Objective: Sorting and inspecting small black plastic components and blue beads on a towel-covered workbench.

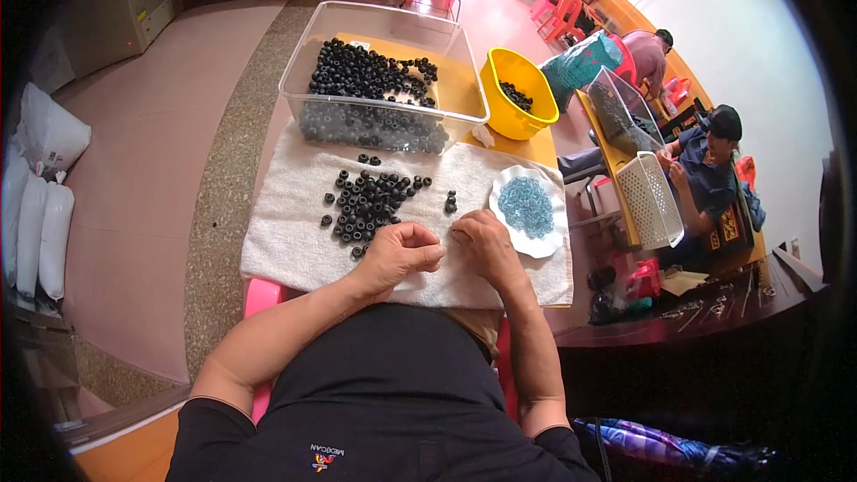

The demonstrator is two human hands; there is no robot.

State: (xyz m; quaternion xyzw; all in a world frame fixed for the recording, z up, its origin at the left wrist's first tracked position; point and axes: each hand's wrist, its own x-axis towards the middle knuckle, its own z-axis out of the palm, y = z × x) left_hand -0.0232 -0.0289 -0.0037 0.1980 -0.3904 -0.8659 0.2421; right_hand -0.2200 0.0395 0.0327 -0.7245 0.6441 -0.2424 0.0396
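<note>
My left hand (403,255) is closed in a pinch over a white towel (286,241); whatever sits at its fingertips is too small to make out. Just right of it, my right hand (487,246) has its fingers curled together low over the towel, and what they hold cannot be seen. A loose pile of round black pieces with holes (368,201) lies beyond my left hand. Beyond my right fingertips is a small cluster of black pieces (451,203). A white wavy-edged dish (555,230) of clear bluish small bits (527,205) stands right beside my right hand.
At the table's far side stands a clear plastic bin (464,54) holding many black pieces. Next to it is a yellow tub (541,116) with more. To the right, a person (705,165) works at another table with a white perforated basket (650,205). White sacks (45,223) lean at the left.
</note>
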